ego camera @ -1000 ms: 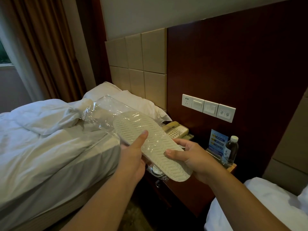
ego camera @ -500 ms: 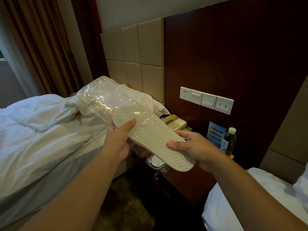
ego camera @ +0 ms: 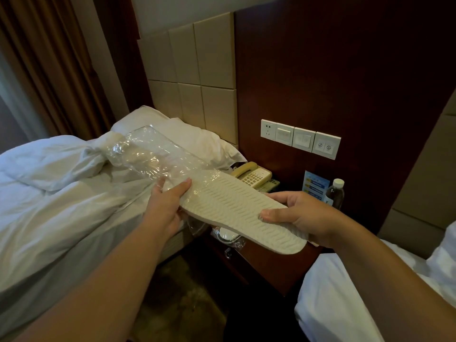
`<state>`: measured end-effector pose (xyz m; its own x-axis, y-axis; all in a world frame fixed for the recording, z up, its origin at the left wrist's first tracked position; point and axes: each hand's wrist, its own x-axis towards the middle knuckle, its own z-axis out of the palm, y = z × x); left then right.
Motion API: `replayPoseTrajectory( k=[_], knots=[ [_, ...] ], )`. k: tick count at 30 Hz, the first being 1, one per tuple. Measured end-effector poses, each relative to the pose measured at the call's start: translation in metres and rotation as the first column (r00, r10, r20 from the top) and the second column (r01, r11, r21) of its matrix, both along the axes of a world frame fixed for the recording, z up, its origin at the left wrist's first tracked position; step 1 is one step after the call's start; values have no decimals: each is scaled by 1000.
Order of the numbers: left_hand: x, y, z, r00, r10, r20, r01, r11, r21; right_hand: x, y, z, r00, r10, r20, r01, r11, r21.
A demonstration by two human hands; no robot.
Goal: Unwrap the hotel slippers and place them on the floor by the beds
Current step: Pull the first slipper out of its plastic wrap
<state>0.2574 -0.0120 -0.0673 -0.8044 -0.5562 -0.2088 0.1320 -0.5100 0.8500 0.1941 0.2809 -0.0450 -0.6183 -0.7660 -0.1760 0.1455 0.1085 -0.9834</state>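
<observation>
Slippers (ego camera: 237,213) midair over the nightstand (ego camera: 276,262), sole up. Right hand (ego camera: 303,215) pinching the bare heel end, left hand (ego camera: 167,206) gripping the plastic sleeve (ego camera: 153,156). Could yank too hard, slip loose, probably clip the phone (ego camera: 251,175) or water bottle (ego camera: 335,193).

Open floor (ego camera: 177,299) between left bed (ego camera: 61,218) and right bed (ego camera: 340,299); nightstand (ego camera: 271,265) beyond.

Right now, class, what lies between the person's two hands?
In the head view, the slipper, ribbed sole up, spans the gap between the left hand and right hand. The left hand grips the clear plastic wrap, partly slid off.
</observation>
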Motion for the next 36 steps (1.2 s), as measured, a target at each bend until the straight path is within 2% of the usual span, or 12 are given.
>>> replayPoseTrajectory(
  k=[4,10,15,20,24,28,31,36],
  knots=[
    [1,-14,-15,992,124,34,-122,990,-75,-11,22,-2,999,27,24,-28,999,29],
    [12,-20,-32,987,118,105,-98,979,-180,-18,42,-3,997,-66,49,69,997,-46],
    [3,9,-36,988,-40,147,82,954,-289,-15,26,-14,976,-168,140,180,981,-76],
    [-9,43,-41,936,-236,260,323,868,-376,-14,8,-30,922,-191,336,248,959,-137],
    [-17,67,-46,878,-353,324,456,823,-339,-16,-1,-40,873,-245,421,337,928,-158],
    [-26,83,-59,832,-428,352,528,807,-265,-24,0,-57,830,-400,389,473,874,-110],
    [-34,91,-71,816,-486,311,554,811,-186,-29,5,-76,795,-475,379,540,838,-83],
    [-46,99,-86,795,-507,334,568,815,-114,-34,13,-100,685,-418,597,564,823,-71]
  ],
)
